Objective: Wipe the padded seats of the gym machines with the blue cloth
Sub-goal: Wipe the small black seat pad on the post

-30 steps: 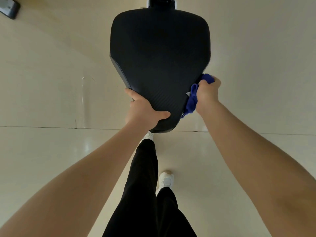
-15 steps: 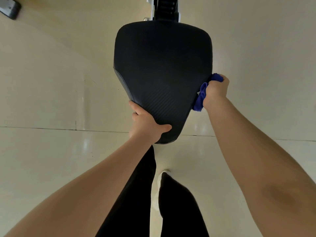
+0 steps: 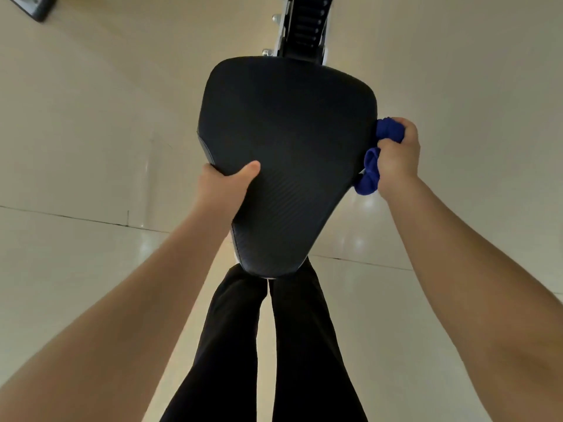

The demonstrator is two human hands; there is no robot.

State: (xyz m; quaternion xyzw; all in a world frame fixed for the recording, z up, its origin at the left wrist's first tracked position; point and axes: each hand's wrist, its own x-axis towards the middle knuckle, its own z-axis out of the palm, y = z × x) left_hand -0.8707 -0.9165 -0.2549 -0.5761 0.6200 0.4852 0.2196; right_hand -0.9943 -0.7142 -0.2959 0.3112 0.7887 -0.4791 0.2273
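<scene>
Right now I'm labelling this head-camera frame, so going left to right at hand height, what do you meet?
Left hand gripping the seat's left edge → black padded seat → blue cloth against the seat's right edge → right hand clutching the cloth.

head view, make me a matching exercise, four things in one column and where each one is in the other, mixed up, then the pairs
Things:
1. left hand
2. right hand
3. cloth
4. seat

Places:
a. bunched against the seat's right edge
b. centre of the view, narrow end toward the person
c. gripping the seat's left edge, thumb on top
d. closed round the cloth, beside the seat

Pairs: 1-c, 2-d, 3-a, 4-b
</scene>
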